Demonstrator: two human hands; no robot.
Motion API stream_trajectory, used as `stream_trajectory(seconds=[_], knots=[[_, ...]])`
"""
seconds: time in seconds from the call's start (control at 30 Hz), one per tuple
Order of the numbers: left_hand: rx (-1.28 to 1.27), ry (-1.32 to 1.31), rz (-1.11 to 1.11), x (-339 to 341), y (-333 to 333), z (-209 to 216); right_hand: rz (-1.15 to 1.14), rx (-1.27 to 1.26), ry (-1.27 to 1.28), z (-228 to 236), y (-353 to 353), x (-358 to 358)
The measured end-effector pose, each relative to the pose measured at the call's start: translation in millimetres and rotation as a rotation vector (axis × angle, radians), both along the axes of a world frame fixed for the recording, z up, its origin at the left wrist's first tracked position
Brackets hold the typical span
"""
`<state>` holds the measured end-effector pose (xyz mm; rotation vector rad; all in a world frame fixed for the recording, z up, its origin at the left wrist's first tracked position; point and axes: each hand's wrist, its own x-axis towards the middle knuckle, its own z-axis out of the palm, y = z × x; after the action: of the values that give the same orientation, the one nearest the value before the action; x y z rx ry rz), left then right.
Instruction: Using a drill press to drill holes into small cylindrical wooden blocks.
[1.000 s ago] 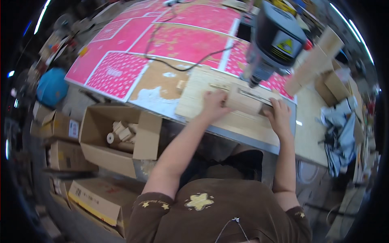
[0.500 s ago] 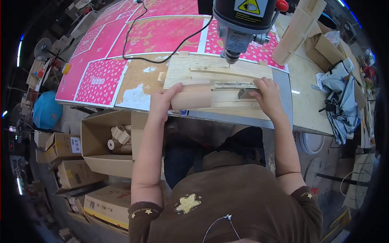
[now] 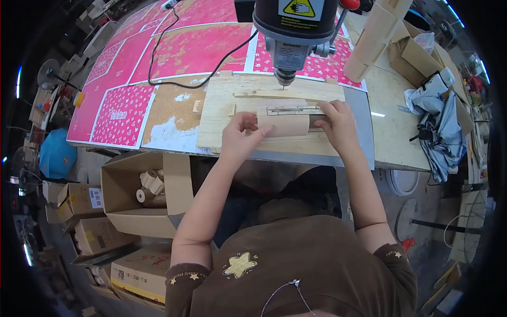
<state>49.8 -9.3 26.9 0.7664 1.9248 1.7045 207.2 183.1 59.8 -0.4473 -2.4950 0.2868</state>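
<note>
A pale wooden tube (image 3: 282, 125) lies on its side over a light wooden board (image 3: 216, 116) under the drill press (image 3: 288, 58). My left hand (image 3: 244, 136) is closed on the tube's left end, with the thumb on its near side. A narrow strip with dark markings (image 3: 296, 111) lies along the tube's upper side. My right hand (image 3: 338, 126) pinches the strip's right end, beside a dark block (image 3: 315, 122) at the tube's right end. The drill bit (image 3: 283, 88) hangs above and behind the tube, apart from it. A thin wooden batten (image 3: 269, 95) lies behind.
Pink printed sheets (image 3: 190, 53) and a black cable (image 3: 211, 76) cover the far left. A tall wooden column (image 3: 375, 39) stands at the right rear, near an open carton (image 3: 417, 58) and grey cloth (image 3: 443, 132). Below the table, a cardboard box (image 3: 140, 216) holds wooden rolls.
My left hand has moved the tube right along the strip, up to the dark block by my right hand. My left grip has shifted on the tube's end. The whole view has shifted slightly.
</note>
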Motion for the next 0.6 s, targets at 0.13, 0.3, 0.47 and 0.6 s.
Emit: stream_trajectory(seconds=[0.13, 0.3, 0.47, 0.6], knots=[[0.037, 0.468, -0.032, -0.9, 4.4, -0.4, -0.086, -0.026, 0.032, -3.7, 7.9, -16.3], [-0.213, 0.618, 0.078, -26.6, 10.9, -24.7, -0.116, -0.017, 0.02, -6.1, 0.3, -42.0], [-0.232, 0.705, 0.072, -45.2, 15.2, -32.3, -0.1, -0.018, 0.016, -5.5, 0.1, -42.4], [-0.251, 0.706, 0.01, -50.6, 14.6, -31.9, 0.049, -0.264, 0.247, 4.7, 12.6, -32.9]])
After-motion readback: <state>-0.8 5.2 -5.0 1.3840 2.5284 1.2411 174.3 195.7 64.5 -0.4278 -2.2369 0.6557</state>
